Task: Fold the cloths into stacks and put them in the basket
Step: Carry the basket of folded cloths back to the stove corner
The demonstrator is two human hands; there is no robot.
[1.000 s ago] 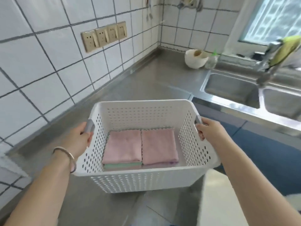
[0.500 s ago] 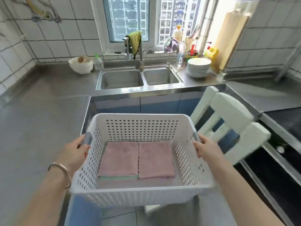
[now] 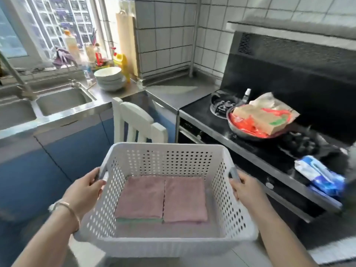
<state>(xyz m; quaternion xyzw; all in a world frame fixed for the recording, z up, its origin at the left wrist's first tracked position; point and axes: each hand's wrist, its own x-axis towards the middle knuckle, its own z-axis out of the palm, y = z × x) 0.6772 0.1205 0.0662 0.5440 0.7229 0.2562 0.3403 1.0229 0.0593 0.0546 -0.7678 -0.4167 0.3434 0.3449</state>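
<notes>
- Grip first, head view: the left hand (image 3: 84, 191) curls round the grey handle on the left rim of the basket (image 3: 169, 245), and the right hand (image 3: 247, 189) curls round the matching handle on the right rim; both are closed on the handles and carry the basket in the air at the lower middle of the frame.
- Folded cloths (image 3: 163, 199) lie flat on the basket floor as two stacks touching side by side, pink on top, with a green layer showing under the left stack.
- Handling, as a judgement: the perforated plastic basket looks stiff and light, and the cloths are soft and light, so the load should carry easily; the two side handles are the natural hold and keep it level.
- Orientation: the basket sits upright with its open top upward, its long axis running left to right across the frame between the hands.
- Beyond it, a stove (image 3: 269, 143) with a pan (image 3: 250, 132) fills the right of the frame.
</notes>
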